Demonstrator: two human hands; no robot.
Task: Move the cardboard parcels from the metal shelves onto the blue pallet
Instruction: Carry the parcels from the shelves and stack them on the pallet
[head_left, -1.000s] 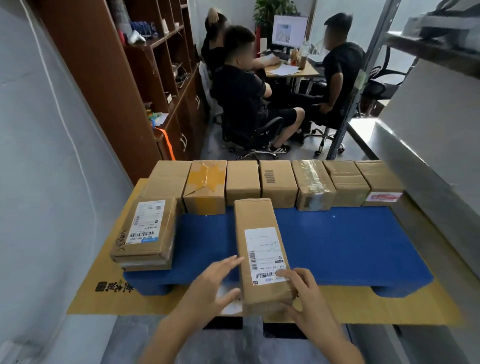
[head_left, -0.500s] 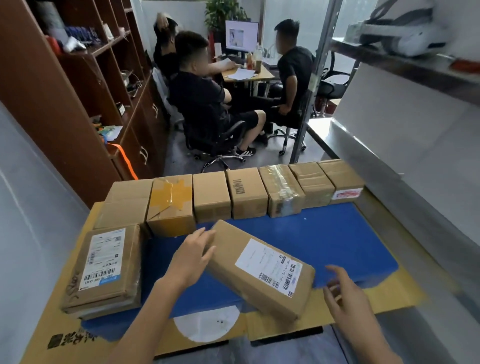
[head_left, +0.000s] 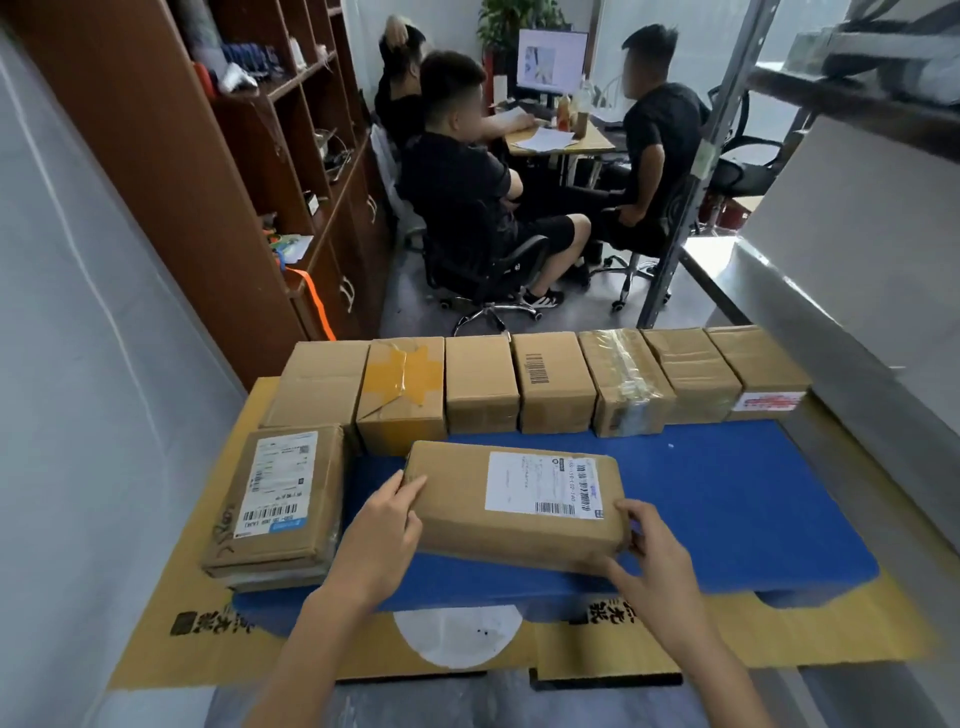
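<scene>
I count nine parcels on the blue pallet. A row of seven parcels stands side by side along its far edge. A flat labelled parcel sits at the near left, overhanging the pallet's left side. The ninth is the long parcel I am handling. By my reading, that makes the job well along. The far row is full from end to end, while most of the blue surface on the near right is bare and could take more. The metal shelves show only as a slice at the right. From that I cannot tell how many parcels are left to fetch.

The long parcel lies crosswise in the middle of the pallet, label up. It sits just in front of the far row and just right of the flat parcel, touching neither as far as I can see. It looks set down or very nearly so.

My left hand grips its left end, with fingers over the top edge. My right hand has its fingers curled round the near right corner. The parcel sits between the two hands, in contact with both. I judge that letting go is what remains of this placement.
</scene>
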